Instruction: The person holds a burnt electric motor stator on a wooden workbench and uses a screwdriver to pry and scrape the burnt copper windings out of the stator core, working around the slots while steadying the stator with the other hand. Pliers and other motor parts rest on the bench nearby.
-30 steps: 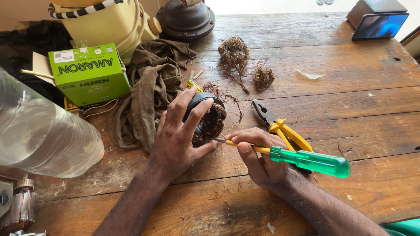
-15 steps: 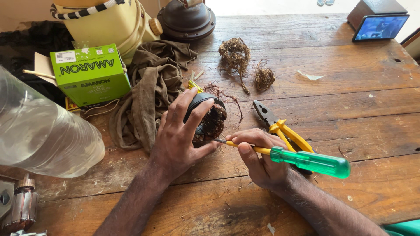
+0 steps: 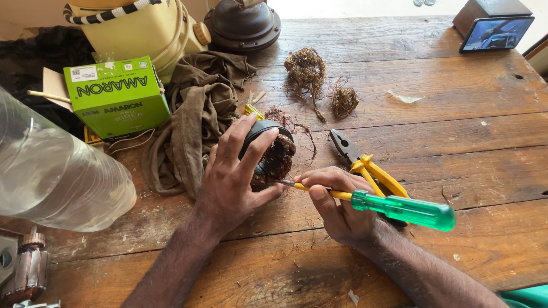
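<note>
While bare planks run free along the right half and near edge of the worn wooden table [image 3: 468, 142], the far left corner is crowded: a large clear plastic bottle [image 3: 51, 182] lies on its side at the left edge, a cream-coloured appliance body [image 3: 137, 28] with a striped cord stands at the far edge, and a dark domed metal cover [image 3: 242, 25] sits beside it. A green cardboard box [image 3: 117, 97] and a crumpled olive-brown cloth [image 3: 194, 114] fill the room between them and the hands. At the far right corner a small screen [image 3: 495, 33] leans against a wooden block. Two tangles of fine brown wire [image 3: 308, 71] lie toward the far edge, well apart from the work.

Near the table's middle, the left hand [image 3: 234, 177] wraps a round black motor part [image 3: 268, 151], fingers spread over its top and thumb beneath; its open side, packed with frayed copper-brown windings, faces right. The right hand [image 3: 337, 199] pinches the yellow shaft of a screwdriver [image 3: 394, 206] with a translucent green handle, fingers closed narrow around it, the tip touching the windings at the part's lower edge. Yellow-handled pliers [image 3: 365, 162] lie just behind the right hand. A ribbed copper armature [image 3: 28, 274] rests at the near left corner.
</note>
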{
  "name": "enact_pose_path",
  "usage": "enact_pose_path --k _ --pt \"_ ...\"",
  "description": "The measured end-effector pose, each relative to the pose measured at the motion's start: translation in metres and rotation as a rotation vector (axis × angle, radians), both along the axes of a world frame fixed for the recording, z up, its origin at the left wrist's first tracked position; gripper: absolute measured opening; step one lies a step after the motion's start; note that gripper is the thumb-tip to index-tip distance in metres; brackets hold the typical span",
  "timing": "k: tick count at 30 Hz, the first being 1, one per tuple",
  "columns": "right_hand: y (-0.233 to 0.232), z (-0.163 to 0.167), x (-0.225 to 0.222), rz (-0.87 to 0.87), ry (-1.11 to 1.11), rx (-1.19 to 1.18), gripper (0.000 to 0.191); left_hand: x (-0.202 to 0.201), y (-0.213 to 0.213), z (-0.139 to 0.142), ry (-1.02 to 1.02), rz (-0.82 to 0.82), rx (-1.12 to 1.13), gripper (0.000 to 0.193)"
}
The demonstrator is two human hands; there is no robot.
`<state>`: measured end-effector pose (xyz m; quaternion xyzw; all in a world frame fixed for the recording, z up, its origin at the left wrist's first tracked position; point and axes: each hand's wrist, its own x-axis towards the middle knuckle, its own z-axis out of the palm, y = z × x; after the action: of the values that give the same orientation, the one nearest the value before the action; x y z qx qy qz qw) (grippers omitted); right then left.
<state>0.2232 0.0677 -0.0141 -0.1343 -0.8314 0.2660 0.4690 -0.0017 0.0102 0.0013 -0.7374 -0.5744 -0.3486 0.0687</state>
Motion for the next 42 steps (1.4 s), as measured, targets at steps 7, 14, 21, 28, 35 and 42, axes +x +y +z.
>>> enact_pose_path --k 7,14,21,28,35,42 --pt "0.0041 0.0008 0.0017 -0.018 -0.063 -0.008 0.013 0.0014 0.0025 -0.0012 0.006 0.003 -0.003 0.102" --pt "0.006 0.0016 0.0003 -0.02 -0.079 0.022 0.012 0.0029 0.0028 0.001 -0.014 -0.005 -0.012 0.1" --pt "0.0052 0.0038 0.0 -0.013 -0.089 -0.013 0.012 0.0041 0.0035 0.0001 -0.005 0.01 -0.006 0.1" --pt "0.0054 0.0064 0.001 -0.015 -0.107 -0.032 0.013 0.0039 0.0036 0.0015 -0.008 0.003 -0.006 0.098" --pt "0.005 0.007 0.0009 0.002 -0.094 -0.022 0.012 0.0039 0.0012 0.0035 -0.01 0.008 -0.024 0.1" --pt "0.0021 0.0083 0.0005 -0.023 -0.09 -0.005 0.012 0.0037 -0.0004 0.0056 -0.006 0.0 -0.02 0.101"
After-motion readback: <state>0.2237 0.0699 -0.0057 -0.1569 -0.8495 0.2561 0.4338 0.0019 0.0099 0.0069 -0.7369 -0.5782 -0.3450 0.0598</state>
